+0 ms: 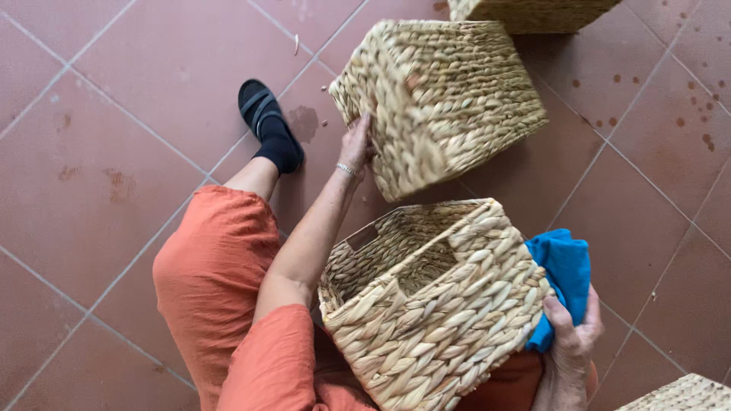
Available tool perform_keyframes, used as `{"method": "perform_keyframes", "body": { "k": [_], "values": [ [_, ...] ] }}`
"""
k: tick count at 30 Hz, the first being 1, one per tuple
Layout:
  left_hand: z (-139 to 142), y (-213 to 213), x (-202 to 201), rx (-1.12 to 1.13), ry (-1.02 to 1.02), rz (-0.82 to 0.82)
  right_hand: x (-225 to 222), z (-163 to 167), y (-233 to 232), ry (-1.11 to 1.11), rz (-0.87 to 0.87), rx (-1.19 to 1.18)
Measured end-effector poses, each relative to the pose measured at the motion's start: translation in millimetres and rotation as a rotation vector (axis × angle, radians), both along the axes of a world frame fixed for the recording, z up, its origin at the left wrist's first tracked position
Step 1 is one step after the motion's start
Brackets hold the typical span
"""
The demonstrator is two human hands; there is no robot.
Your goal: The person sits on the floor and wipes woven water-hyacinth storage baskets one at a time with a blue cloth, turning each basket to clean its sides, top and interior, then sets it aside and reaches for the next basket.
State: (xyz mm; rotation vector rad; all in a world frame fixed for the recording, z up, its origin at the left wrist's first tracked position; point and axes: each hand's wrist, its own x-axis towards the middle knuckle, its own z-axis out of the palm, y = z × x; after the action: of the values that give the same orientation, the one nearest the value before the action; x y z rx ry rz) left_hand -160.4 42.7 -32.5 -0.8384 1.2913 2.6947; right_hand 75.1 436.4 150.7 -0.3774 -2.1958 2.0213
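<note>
Baskets: your left hand (355,144) grips the tilted upper woven basket (442,99) by its near edge above the tiled floor (99,152), your right hand (572,335) clamps a blue cloth (562,266) against the lap basket (434,304), hands well apart.

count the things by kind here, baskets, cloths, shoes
woven baskets: 4 – one at the left hand, one in the lap, one at the top edge, one at the bottom right corner
blue cloth: 1, in the right hand
black shoe: 1
total: 6
</note>
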Motion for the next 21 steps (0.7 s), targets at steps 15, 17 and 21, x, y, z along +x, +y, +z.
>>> {"method": "perform_keyframes", "body": {
  "k": [15,17,21],
  "values": [
    [146.1,-69.8,-76.0,-0.243,0.216,-0.037,-24.3,3.6,-28.6,-0.029,-0.007,0.142],
    [156.2,-98.8,-68.7,-0.340,0.256,0.017,-28.0,6.0,-32.9,-0.015,0.014,0.161],
    [190.7,-166.3,-50.9,-0.297,0.259,0.106,-33.7,12.0,-40.2,0.017,0.038,0.135]
  ]
}}
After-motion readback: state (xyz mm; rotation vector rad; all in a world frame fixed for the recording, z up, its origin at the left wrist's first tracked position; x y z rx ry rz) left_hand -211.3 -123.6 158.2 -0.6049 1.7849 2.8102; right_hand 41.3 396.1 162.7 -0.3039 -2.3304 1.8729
